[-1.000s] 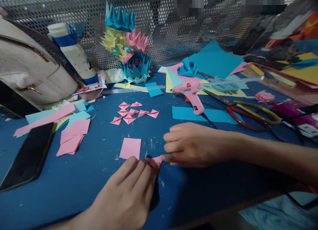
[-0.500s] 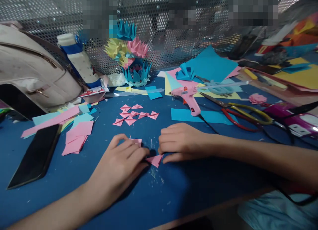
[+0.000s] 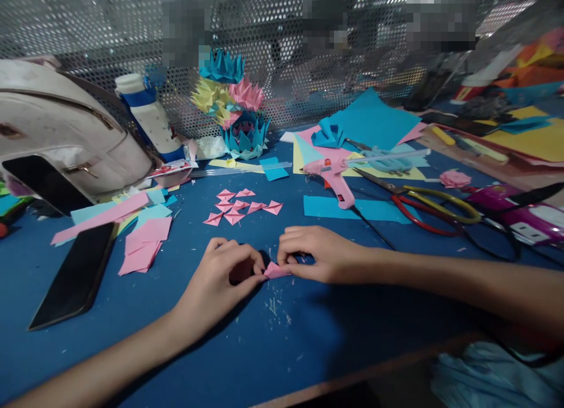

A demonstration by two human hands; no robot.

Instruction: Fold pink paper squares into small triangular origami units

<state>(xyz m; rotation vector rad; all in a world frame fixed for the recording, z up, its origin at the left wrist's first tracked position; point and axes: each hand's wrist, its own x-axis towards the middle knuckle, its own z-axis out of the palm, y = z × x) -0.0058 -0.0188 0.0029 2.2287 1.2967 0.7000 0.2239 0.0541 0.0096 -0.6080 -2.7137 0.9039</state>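
A small folded piece of pink paper [image 3: 276,271] is pinched at both ends just above the blue table [image 3: 247,349]. My left hand [image 3: 224,273] is closed on its left corner, thumb and fingertips together. The right corner is between the thumb and fingers of my right hand [image 3: 311,254]. Beyond my hands lie several small folded pink paper triangles [image 3: 235,206] in a loose cluster. To the left is a stack of pink paper squares [image 3: 143,246].
A pink glue gun [image 3: 332,176] lies on a blue paper strip [image 3: 379,208], its cord trailing right. Scissors [image 3: 432,205] lie beside it. A black phone [image 3: 74,276] rests at left, near a white bag [image 3: 66,126] and a bottle [image 3: 152,117]. Folded paper flowers [image 3: 233,102] stand against the perforated metal panel.
Both hands have shifted slightly away from me with the pink paper, which now looks flatter and narrower. My left fingers have curled into a pinch. The view has tilted a little.
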